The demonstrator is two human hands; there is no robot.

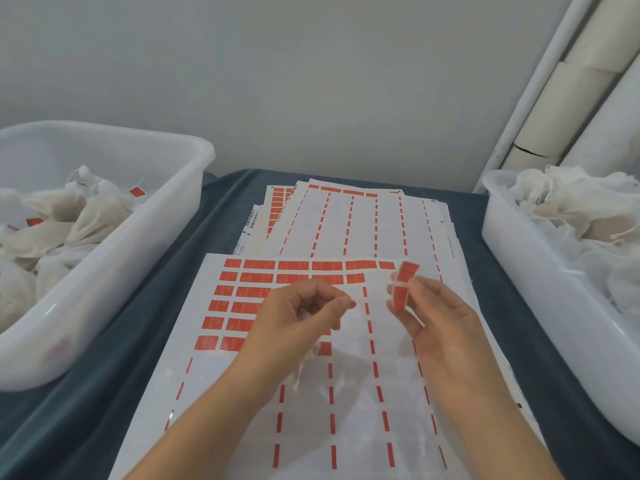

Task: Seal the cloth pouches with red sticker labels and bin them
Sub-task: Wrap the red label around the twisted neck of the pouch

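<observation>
Red sticker label [403, 285] pinched in right hand [437, 317] at three o'clock may fold onto itself (adhesive exposed); left hand [298, 315] fingers curl round a cloth pouch [304, 367].

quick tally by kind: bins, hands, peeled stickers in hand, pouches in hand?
White plastic bins: 2, left bin and right bin
Hands: 2, left hand and right hand
Peeled red sticker in the right hand's grip: 1
Cloth pouch held in the left hand: 1
Total: 6
</observation>
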